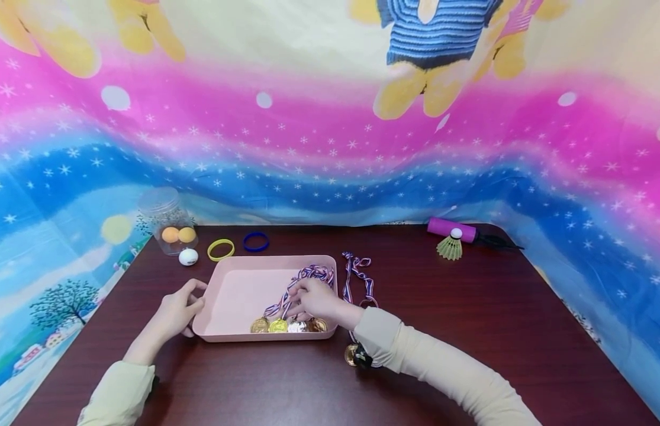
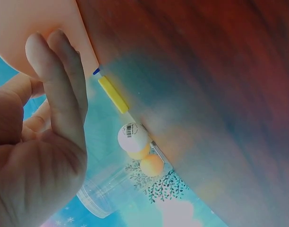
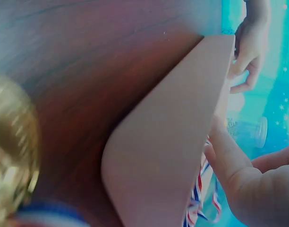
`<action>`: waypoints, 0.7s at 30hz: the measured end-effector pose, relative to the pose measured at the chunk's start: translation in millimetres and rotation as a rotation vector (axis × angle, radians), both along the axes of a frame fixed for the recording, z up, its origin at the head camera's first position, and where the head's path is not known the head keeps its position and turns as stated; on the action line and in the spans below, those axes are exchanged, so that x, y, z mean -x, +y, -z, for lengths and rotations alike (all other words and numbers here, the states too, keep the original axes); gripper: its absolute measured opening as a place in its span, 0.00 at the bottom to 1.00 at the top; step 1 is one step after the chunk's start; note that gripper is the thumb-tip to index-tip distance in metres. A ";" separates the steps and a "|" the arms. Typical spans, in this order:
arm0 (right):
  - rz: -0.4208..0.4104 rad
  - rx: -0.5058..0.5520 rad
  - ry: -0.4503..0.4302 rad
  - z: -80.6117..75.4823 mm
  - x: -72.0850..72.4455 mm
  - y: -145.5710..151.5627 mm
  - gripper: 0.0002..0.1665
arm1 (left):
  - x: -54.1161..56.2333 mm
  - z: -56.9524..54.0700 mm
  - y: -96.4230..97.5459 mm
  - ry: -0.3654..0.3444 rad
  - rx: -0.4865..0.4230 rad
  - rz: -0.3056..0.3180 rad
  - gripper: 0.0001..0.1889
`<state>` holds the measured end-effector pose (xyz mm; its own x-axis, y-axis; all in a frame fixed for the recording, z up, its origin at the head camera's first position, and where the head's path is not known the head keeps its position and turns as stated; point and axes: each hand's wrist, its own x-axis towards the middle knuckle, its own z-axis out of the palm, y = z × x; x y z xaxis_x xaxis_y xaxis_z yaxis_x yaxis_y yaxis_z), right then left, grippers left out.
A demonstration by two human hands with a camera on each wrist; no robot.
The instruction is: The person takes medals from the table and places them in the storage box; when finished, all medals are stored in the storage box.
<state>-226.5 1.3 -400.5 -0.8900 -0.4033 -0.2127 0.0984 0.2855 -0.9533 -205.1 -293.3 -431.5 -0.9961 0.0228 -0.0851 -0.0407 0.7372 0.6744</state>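
Observation:
A shallow pink tray point(image 1: 239, 296) lies on the dark wooden table. Along its near wall rest several medals point(image 1: 278, 326), gold, silver and bronze in colour, their striped ribbons point(image 1: 315, 272) bunched toward the back right corner. My left hand point(image 1: 176, 307) is at the tray's left end, its fingers fairly straight against the outer wall. Inside the tray my right hand point(image 1: 315, 299) is over the ribbons; its fingertips are partly hidden, so a hold on a ribbon cannot be made out. Outside, right of the tray, lies another gold medal point(image 1: 351, 354), its ribbon point(image 1: 369, 287) stretching back.
At the back left stand a clear jar point(image 1: 164, 204) with orange balls, a white ball point(image 1: 188, 257), a yellow wristband point(image 1: 221, 249) and a blue wristband point(image 1: 256, 241). A shuttlecock point(image 1: 450, 247) leans by a purple cylinder with a black end point(image 1: 451, 229) at the back right.

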 end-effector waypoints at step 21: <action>0.110 -0.040 0.055 3.6 -16.9 125.0 0.14 | -0.4 0.2 1.1 0.014 0.001 0.004 0.17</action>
<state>-209.6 126.4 -404.1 -0.9393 -0.2943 -0.1761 0.0789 0.3142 -0.9461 -204.7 -292.2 -431.7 -0.9971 0.0270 -0.0716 -0.0285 0.7378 0.6744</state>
